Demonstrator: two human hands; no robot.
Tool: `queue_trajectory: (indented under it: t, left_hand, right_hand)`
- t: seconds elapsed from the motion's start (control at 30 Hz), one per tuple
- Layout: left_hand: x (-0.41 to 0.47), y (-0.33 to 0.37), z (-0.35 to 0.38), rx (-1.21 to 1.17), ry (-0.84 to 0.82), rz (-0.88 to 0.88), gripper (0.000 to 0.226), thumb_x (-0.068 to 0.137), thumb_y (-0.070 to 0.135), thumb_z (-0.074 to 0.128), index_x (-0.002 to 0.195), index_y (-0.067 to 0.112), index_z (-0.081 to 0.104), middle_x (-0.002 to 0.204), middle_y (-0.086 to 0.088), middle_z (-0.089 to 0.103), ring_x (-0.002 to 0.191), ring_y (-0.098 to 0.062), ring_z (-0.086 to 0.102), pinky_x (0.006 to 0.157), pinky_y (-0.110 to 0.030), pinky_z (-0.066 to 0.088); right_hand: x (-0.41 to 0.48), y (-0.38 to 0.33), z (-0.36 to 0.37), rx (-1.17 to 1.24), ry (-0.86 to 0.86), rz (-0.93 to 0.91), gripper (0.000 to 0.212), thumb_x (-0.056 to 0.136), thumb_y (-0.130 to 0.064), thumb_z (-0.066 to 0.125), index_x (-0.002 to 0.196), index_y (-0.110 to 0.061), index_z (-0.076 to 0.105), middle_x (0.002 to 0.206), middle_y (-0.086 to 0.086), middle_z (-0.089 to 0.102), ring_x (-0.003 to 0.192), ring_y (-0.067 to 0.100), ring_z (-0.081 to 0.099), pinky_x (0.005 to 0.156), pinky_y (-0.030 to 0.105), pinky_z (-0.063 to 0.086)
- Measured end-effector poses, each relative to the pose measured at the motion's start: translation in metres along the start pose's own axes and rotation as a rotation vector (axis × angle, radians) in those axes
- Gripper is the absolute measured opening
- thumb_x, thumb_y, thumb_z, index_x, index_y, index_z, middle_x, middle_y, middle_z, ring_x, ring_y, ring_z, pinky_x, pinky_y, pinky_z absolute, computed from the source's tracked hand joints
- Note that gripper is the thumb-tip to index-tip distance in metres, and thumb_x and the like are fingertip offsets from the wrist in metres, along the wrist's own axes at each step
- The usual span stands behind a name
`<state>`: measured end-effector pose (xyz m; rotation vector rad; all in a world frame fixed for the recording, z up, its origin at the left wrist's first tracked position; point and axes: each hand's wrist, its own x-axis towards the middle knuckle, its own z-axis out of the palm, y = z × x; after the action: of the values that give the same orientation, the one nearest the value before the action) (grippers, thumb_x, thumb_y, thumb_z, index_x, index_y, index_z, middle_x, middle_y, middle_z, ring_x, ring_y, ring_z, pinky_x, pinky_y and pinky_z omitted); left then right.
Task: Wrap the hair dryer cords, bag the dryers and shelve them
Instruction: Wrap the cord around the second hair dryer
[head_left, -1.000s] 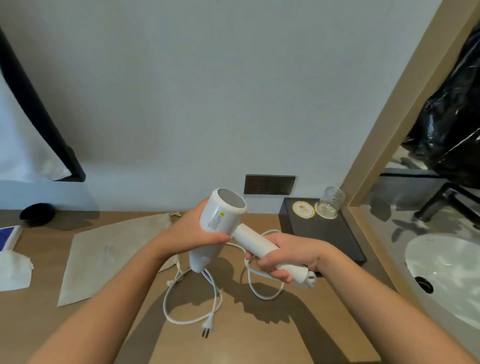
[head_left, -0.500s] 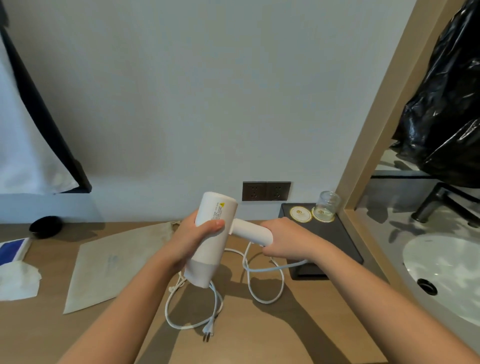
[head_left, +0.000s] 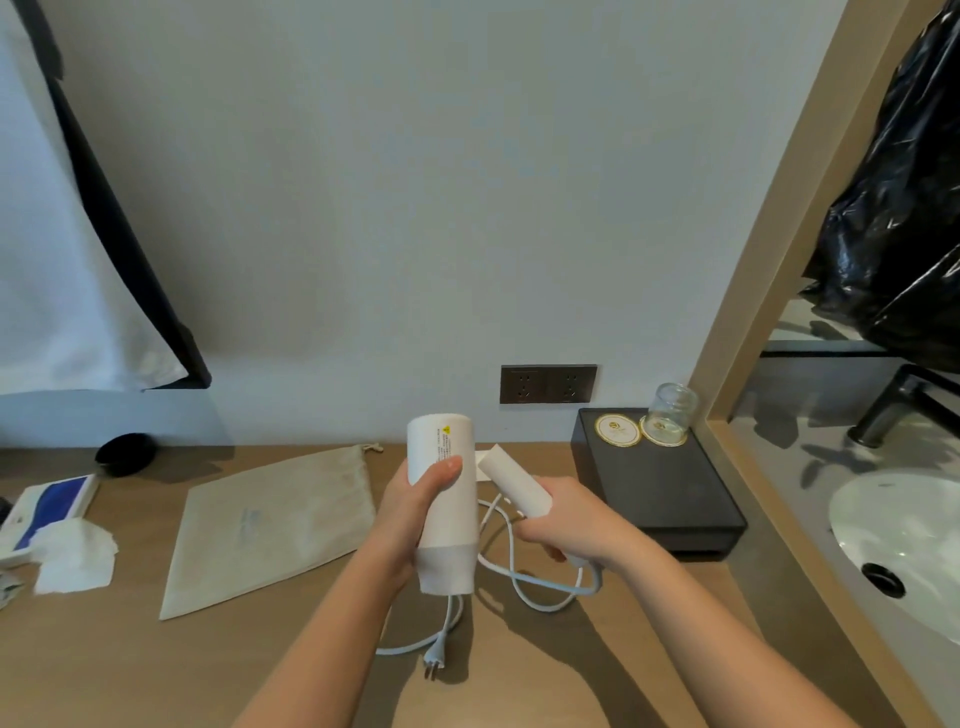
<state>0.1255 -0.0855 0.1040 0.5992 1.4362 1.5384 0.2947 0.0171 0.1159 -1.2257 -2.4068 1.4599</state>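
Two grips: our left hand (head_left: 415, 512) wraps the hair dryer (head_left: 447, 545) barrel, our right hand (head_left: 563, 527) the handle. Its cord (head_left: 511, 569) trails below.

Indoor light was even and moderately bright, with no hotspots on the wall (head_left: 415, 208). The source seemed to be upper left. The forearms threw broad, soft-edged shadows to the right and down onto the wooden counter (head_left: 234, 675), and the cord (head_left: 511, 551) had thin shadows beside it. The white hair dryer (head_left: 441, 519) was well exposed and not blown out, but its label print was too soft to read. Glare streaks showed on the black plastic bag (head_left: 904, 234), with a sheen on the sink basin (head_left: 893, 525). The frame was slightly soft overall, with compression smear. Wide-angle bending showed at the edges: the wooden post (head_left: 753, 260) leaned, and left-edge items were blurred.
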Motion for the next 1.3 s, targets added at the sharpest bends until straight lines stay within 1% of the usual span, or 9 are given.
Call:
queue_trajectory:
  t: [0.1,0.27,0.47,0.73,0.8,0.9,1.03,1.2,1.3]
  left_hand:
    - [-0.003,-0.001,-0.004,-0.009,-0.022,-0.038,0.079,0.051,0.051,0.077,0.119,0.015,0.057,0.096,-0.017,0.069,0.083,-0.031,0.068,0.067,-0.041,0.055]
    - [-0.002,0.006,-0.005,-0.126,-0.080,-0.117,0.083,0.053,0.052,0.078,0.122,0.010,0.058,0.100,-0.020,0.069,0.084,-0.030,0.068,0.068,-0.040,0.055]
    - [-0.002,0.009,0.002,-0.188,-0.045,-0.116,0.066,0.065,0.055,0.075,0.112,0.010,0.063,0.090,-0.020,0.070,0.074,-0.030,0.068,0.067,-0.038,0.055]
    - [-0.005,0.012,0.012,-0.300,0.029,-0.091,0.062,0.068,0.052,0.071,0.113,0.010,0.061,0.093,-0.020,0.068,0.077,-0.031,0.065,0.066,-0.038,0.054]
    - [-0.004,0.010,0.020,-0.339,0.075,-0.097,0.069,0.063,0.054,0.074,0.115,0.011,0.060,0.093,-0.016,0.069,0.077,-0.030,0.067,0.066,-0.039,0.055]
    - [-0.003,0.006,0.032,-0.461,0.140,-0.164,0.100,0.045,0.065,0.082,0.126,0.011,0.057,0.112,-0.020,0.068,0.099,-0.038,0.067,0.085,-0.053,0.054]
    - [-0.003,-0.004,0.028,-0.470,0.192,-0.200,0.110,0.034,0.068,0.084,0.125,0.011,0.058,0.111,-0.020,0.068,0.094,-0.037,0.067,0.087,-0.053,0.053]
    - [-0.009,-0.003,0.027,-0.378,0.221,-0.079,0.072,0.066,0.063,0.073,0.122,0.020,0.057,0.107,-0.012,0.072,0.097,-0.032,0.070,0.088,-0.057,0.053]
    - [-0.011,0.005,0.026,-0.336,0.160,-0.020,0.053,0.084,0.051,0.063,0.126,0.019,0.053,0.114,-0.012,0.070,0.102,-0.028,0.069,0.092,-0.054,0.052]
  right_hand:
    - [-0.010,-0.001,-0.014,0.092,-0.154,-0.023,0.029,0.087,-0.027,0.066,0.111,-0.018,0.054,0.085,0.005,0.059,0.056,0.013,0.055,0.057,0.027,0.050]
    - [-0.026,-0.006,-0.034,0.228,-0.278,-0.057,0.030,0.099,-0.037,0.052,0.125,-0.022,0.047,0.078,0.006,0.061,0.049,0.016,0.051,0.051,0.025,0.048]
    - [-0.033,-0.006,-0.023,0.389,-0.182,-0.163,0.026,0.099,-0.033,0.053,0.126,-0.031,0.052,0.070,0.007,0.053,0.045,0.016,0.040,0.045,0.026,0.040]
    - [-0.038,-0.016,-0.023,0.435,-0.072,-0.175,0.030,0.098,-0.028,0.055,0.128,-0.026,0.051,0.075,0.003,0.053,0.044,0.005,0.048,0.043,0.022,0.041]
    - [-0.035,-0.020,-0.014,0.502,-0.046,-0.170,0.028,0.098,-0.030,0.056,0.125,-0.025,0.054,0.072,0.003,0.052,0.044,0.008,0.047,0.040,0.023,0.038]
    - [-0.026,-0.025,0.008,0.595,0.032,-0.088,0.029,0.096,-0.042,0.054,0.117,-0.023,0.057,0.067,0.005,0.053,0.043,0.013,0.042,0.041,0.026,0.036]
    - [-0.027,-0.023,0.014,0.545,-0.018,-0.019,0.031,0.098,-0.048,0.048,0.116,-0.024,0.052,0.069,0.005,0.054,0.045,0.014,0.044,0.042,0.025,0.040]
    - [-0.031,-0.016,0.021,0.272,0.131,-0.016,0.029,0.098,-0.046,0.046,0.110,-0.021,0.052,0.078,0.006,0.055,0.052,0.015,0.049,0.050,0.026,0.045]
    - [-0.033,-0.015,0.023,0.287,0.194,-0.056,0.025,0.099,-0.042,0.047,0.101,-0.019,0.054,0.077,0.005,0.053,0.048,0.012,0.046,0.046,0.024,0.042]
